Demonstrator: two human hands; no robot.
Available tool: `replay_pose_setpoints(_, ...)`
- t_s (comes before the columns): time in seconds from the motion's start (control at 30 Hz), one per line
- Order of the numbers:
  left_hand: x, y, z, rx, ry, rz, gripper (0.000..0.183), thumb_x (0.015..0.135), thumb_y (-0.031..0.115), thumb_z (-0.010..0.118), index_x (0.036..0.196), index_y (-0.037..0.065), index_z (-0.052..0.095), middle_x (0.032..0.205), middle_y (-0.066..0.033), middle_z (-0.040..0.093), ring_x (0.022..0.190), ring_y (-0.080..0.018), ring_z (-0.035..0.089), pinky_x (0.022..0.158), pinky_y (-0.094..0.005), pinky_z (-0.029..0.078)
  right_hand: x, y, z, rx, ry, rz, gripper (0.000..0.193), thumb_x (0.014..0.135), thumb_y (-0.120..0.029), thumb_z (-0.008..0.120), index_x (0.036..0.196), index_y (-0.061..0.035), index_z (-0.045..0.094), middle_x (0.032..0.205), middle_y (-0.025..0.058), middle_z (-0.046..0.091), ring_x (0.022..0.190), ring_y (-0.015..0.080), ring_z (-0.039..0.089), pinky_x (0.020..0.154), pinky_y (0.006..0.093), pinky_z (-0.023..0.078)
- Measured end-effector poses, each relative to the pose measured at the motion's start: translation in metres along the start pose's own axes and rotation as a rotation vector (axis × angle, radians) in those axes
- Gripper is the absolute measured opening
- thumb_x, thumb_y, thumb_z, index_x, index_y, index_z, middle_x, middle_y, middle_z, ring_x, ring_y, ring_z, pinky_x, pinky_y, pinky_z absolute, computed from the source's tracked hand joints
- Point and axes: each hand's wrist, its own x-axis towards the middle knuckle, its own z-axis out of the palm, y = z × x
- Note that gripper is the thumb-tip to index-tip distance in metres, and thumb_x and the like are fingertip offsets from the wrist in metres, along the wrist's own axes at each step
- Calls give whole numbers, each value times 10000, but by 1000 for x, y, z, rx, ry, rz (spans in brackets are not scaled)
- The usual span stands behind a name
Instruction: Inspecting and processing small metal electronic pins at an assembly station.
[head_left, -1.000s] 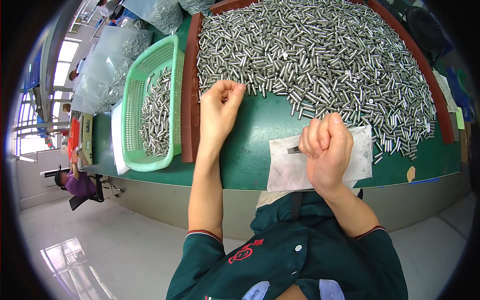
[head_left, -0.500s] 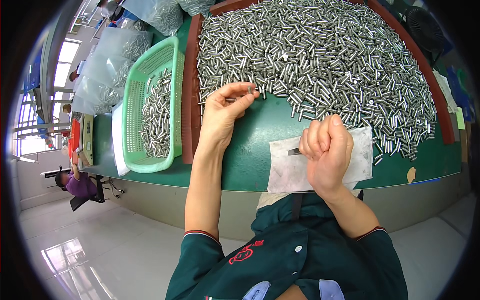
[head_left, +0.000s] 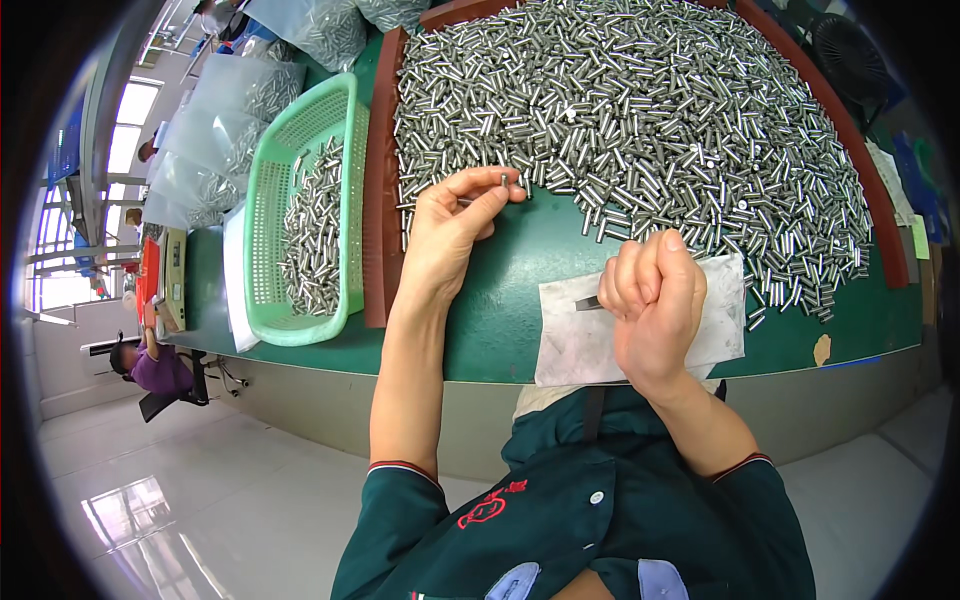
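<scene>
A short metal pin (head_left: 505, 182) is pinched between the thumb and fingertips of my left hand (head_left: 452, 220), close to the near edge of a wide heap of loose metal pins (head_left: 640, 120). My right hand (head_left: 655, 305) is curled into a fist above a white, smudged cloth or sheet (head_left: 580, 350). From the fist's left side sticks out the flat, dark metal end of a tool (head_left: 588, 303); the rest is hidden in the palm, so its kind is unclear.
Left of the heap, past a red-brown rail (head_left: 382, 190), stands a light green basket (head_left: 352, 130) partly filled with pins. Clear bags of pins (head_left: 220, 120) lie beyond it. Another red-brown rail (head_left: 850, 150) bounds the right side, with a black fan (head_left: 848, 50) behind. Someone in purple (head_left: 162, 370) sits far left.
My left hand has shifted very slightly to the right with the pin still in its fingertips. The right hand has stayed in place.
</scene>
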Motion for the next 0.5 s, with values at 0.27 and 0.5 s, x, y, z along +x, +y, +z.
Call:
replay_pose_setpoints(0.27,-17,-3,11,291,35,220,93,777,83,572,818,-1,570,660,30,530,576,-34,413,517,-181,336,1,1,1,-50,34,10,379,907,-243,258,552,-110,269,437,-6,257,384,75,170,379,231,190)
replay_pose_setpoints(0.5,-66,-7,36,860,-4,359,94,670,36,630,741,17,572,576,-77,469,467,-169,420,444,-275,354,3,3,0,-28,45,7,382,908,-247,256,551,-110,274,436,-6,261,382,75,169,381,230,190)
